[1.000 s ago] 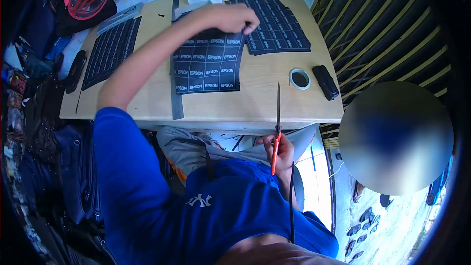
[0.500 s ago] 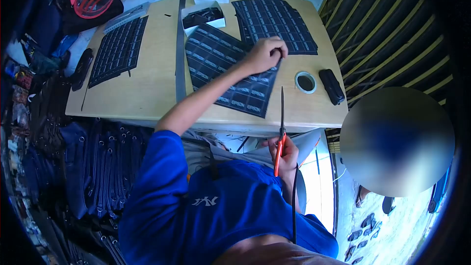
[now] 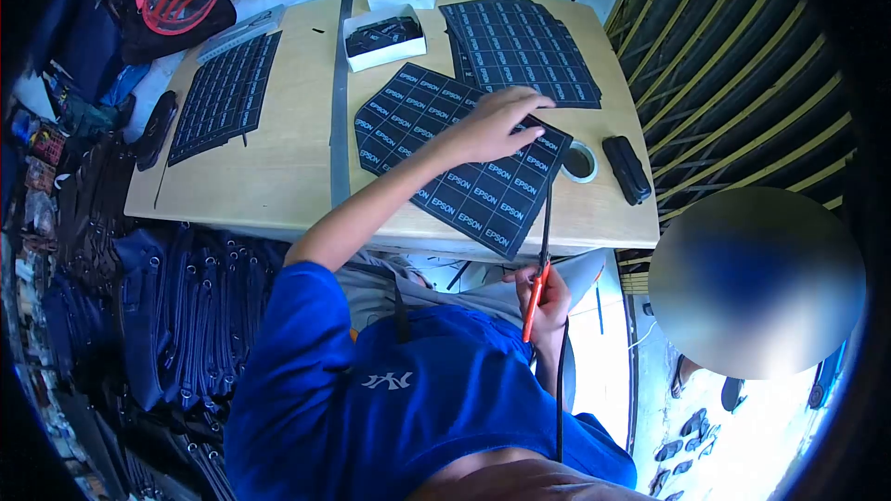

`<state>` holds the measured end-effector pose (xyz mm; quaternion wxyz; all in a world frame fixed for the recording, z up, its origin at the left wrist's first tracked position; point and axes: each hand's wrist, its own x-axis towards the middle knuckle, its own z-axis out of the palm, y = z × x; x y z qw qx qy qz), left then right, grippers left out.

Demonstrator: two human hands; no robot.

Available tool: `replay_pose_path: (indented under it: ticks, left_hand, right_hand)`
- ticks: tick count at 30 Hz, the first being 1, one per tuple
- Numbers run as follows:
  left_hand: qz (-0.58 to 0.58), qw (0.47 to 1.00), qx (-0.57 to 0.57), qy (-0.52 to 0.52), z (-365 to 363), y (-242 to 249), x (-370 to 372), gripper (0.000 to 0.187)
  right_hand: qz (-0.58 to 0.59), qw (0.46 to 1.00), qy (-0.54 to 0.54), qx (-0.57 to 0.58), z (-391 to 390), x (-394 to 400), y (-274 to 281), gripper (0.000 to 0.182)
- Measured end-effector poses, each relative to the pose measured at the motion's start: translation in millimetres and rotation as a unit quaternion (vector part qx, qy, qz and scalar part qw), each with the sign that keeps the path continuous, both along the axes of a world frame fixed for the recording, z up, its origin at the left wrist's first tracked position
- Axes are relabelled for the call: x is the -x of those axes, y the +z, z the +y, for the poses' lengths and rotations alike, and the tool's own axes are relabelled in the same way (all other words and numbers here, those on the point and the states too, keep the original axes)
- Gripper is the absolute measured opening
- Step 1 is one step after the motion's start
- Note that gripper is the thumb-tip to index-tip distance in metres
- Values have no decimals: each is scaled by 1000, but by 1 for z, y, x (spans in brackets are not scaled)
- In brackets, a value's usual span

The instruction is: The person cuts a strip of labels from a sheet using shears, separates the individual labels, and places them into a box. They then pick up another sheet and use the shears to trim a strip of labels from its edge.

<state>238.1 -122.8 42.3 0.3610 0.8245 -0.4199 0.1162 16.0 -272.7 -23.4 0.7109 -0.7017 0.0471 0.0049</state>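
Note:
A dark sheet printed with a grid of EPSON labels lies near the front of the table, its lower corner past the edge. My left hand rests on its upper right part, thumb and fingers apart. At the table's front, my right hand is closed on the orange-handled scissors. Their blades point up to the sheet's right edge; whether they touch it I cannot tell.
A stack of similar sheets lies at the back right, others at the left. Nearby are a long metal ruler, a white box of dark pieces, a tape roll and a black case. A person is at the right.
The sheet has turned and shifted right and towards me, now flat and partly over the tape roll. My left hand has gone from a closed grip on its edge to spread fingers. The scissors moved slightly right.

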Motion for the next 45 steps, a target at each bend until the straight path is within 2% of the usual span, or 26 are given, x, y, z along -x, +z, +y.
replay_pose_path:
  ticks: [3,4,6,7,10,11,13,14,16,17,18,20,21,22,24,28,30,32,34,36,37,38,40,42,44,45]
  left_hand:
    - [-8,991,-81,103,52,21,35,48]
    - [-4,984,-119,131,74,28,45,59]
    - [102,965,-166,175,115,36,65,100]
    - [151,957,-162,186,133,36,74,106]
    - [147,955,-134,222,162,25,91,92]
    - [149,953,-135,225,166,20,92,92]
    - [136,957,-66,247,171,9,92,62]
    - [136,958,-67,244,174,6,93,62]
    - [127,961,-45,241,179,2,91,37]
    - [21,963,-41,266,175,1,90,28]
    - [22,965,-44,258,172,5,91,28]
    - [-132,939,-117,297,178,16,97,25]
    - [-153,934,-110,305,182,15,101,24]
    - [-152,938,-112,292,186,15,106,24]
    - [-177,908,-165,342,193,13,119,24]
    - [-109,893,-158,408,195,8,152,27]
    - [-118,841,-226,476,177,12,174,31]
    - [-115,838,-239,476,153,19,192,35]
    - [14,907,-51,419,134,14,207,32]
    - [82,910,75,399,107,0,221,20]
    - [182,875,195,404,93,-13,228,11]
    - [304,839,256,371,85,-17,236,10]
    - [483,768,344,244,84,-45,240,12]
    - [583,692,361,228,74,-48,238,16]
    - [592,671,387,220,64,-53,232,22]
    - [602,641,430,206,61,-56,227,24]
  right_hand:
    - [19,1000,-4,-18,-2,0,2,14]
    - [15,999,-13,-33,-2,-1,2,13]
    - [7,999,-11,-33,-4,-2,0,12]
    - [-1,1000,-8,-29,-5,-3,0,12]
    - [-6,1000,2,-27,-3,-8,5,10]
    - [-31,999,16,35,-1,-10,12,5]
    - [-49,997,25,62,2,-13,15,7]
    - [-69,993,30,91,2,-13,16,8]
    - [-74,995,22,57,4,-14,14,13]
    - [-66,994,26,88,3,-14,14,14]
    - [-55,991,29,117,0,-14,13,15]
    - [-68,987,21,146,1,-14,10,17]
    - [-56,987,26,150,3,-13,13,18]
    - [-44,987,30,154,4,-14,15,19]
    - [-96,987,-30,129,10,-15,15,25]
    - [-73,986,2,152,10,-13,8,27]
    - [-73,989,5,131,14,-12,20,28]
    - [-38,988,25,151,11,-11,15,28]
    - [-67,996,2,58,14,-11,13,27]
    - [-29,998,22,53,9,-9,21,25]
    - [-46,998,22,39,8,-9,23,23]
    - [-64,997,22,26,8,-7,25,20]
    - [-27,999,24,-25,7,-1,20,18]
    - [-17,999,28,-41,1,4,7,20]
    - [-12,999,41,-20,-1,9,6,20]
    - [-13,999,39,-12,0,11,5,21]
